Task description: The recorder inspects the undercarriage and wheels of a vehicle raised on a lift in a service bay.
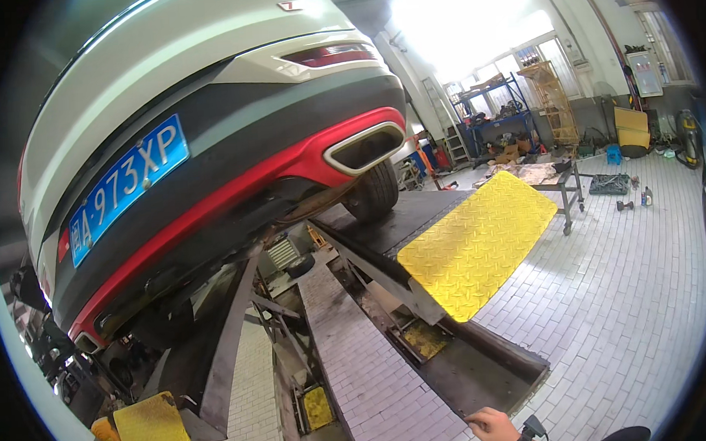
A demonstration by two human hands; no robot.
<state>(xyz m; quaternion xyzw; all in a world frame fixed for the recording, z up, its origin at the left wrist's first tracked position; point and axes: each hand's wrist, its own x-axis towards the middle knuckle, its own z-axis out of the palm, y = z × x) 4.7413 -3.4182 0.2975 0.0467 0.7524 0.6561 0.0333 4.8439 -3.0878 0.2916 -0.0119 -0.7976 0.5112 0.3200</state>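
Observation:
My right hand [494,430] is low in the picture, right of the middle, above the tiled floor near the end of a floor recess [486,384]. Its fingers are loosely bent and point left, with nothing visible in them. A black band [528,433] circles the wrist. My left hand is out of sight. Ahead, a white car [203,38] stands raised on a lift, its rear toward me. The dark bumper has a red trim strip [242,195], a blue licence plate [131,179] and an angular exhaust trim [365,147].
A yellow tread-plate ramp [480,246] juts from the right lift platform [427,209]; another yellow ramp [153,434] is at lower left. Recesses run along the floor beneath the lift. A wheeled table [560,181], blue shelving [494,116] and a black tray [608,184] are at far right.

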